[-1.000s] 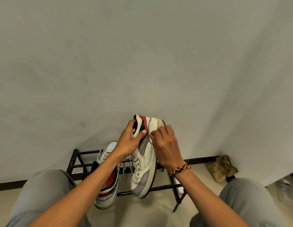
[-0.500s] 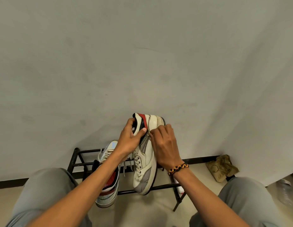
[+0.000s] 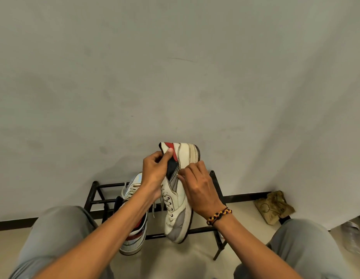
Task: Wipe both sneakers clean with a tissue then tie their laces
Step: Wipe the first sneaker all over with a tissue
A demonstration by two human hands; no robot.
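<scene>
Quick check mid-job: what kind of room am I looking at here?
Probably a home entryway or a corner of a room used for shoe storage. A low black metal shoe rack stands against a plain wall with a dark baseboard, and a second sneaker rests on the rack.

No text, brand, number or sign readable anywhere. Only coloured panels, red, black and grey, on the side of the held sneaker [image 3: 178,190], no lettering legible. A faint round outline on the tan bag [image 3: 273,207] on the floor by the wall, too blurred to read.
</scene>
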